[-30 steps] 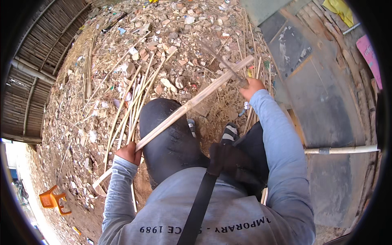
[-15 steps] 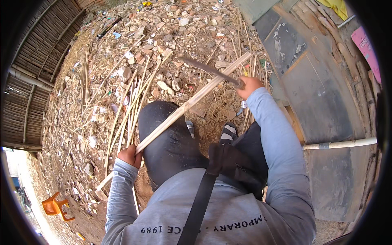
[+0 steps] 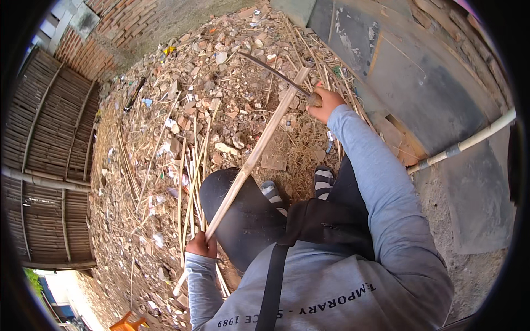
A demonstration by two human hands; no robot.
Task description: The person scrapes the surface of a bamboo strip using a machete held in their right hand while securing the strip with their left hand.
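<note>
A long, pale split-bamboo strip (image 3: 248, 160) slants across my left thigh, its far end up and to the right. My left hand (image 3: 201, 245) is closed around its near part, and a short end appears to stick out below the hand. My right hand (image 3: 326, 105) grips the wooden handle of a machete (image 3: 269, 69). Its dark blade crosses the strip close to the far end and points to the upper left. Whether the edge has entered the bamboo I cannot tell. Several thin bamboo strips (image 3: 181, 193) lie on the ground left of my left knee.
Stones and broken brick (image 3: 223, 110) cover the ground. A bamboo-slat wall (image 3: 49, 160) stands left, a brick wall (image 3: 130, 27) beyond. Dark panels (image 3: 441, 105) and a pale pole (image 3: 469, 142) lie right. An orange plastic chair (image 3: 128, 321) shows lower left.
The view has shifted, showing more of the brick wall. The machete blade now crosses the strip nearer its far end. Both hands keep their grips.
</note>
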